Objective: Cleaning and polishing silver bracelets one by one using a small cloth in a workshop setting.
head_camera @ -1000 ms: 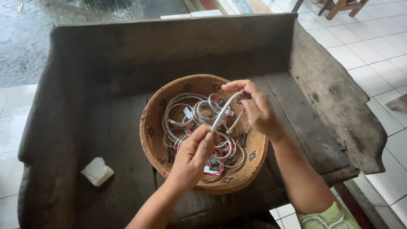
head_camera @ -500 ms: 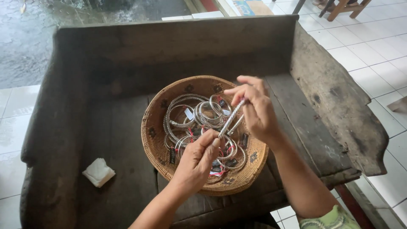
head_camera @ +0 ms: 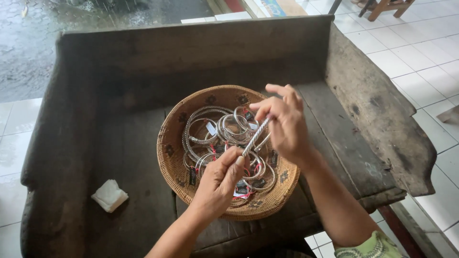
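Note:
A twisted silver bangle (head_camera: 255,137) is held over a round woven basket (head_camera: 173,131). My left hand (head_camera: 219,182) pinches its lower end between thumb and fingers. My right hand (head_camera: 283,123) pinches its upper end, with the other fingers spread. The basket holds several more silver bangles and coiled bracelets (head_camera: 210,129) with small white, black and red tags. The basket rests on a dark worn wooden bench (head_camera: 129,143).
A folded white cloth (head_camera: 109,195) lies on the bench at the front left. The bench has a high back (head_camera: 191,45) and raised side arms (head_camera: 377,105). White floor tiles (head_camera: 420,52) lie to the right, wet pavement at the top left.
The bangle has turned to a steeper angle and dropped a little toward the basket. My right hand has shifted its grip on the upper end and spread its fingers; my left hand stayed.

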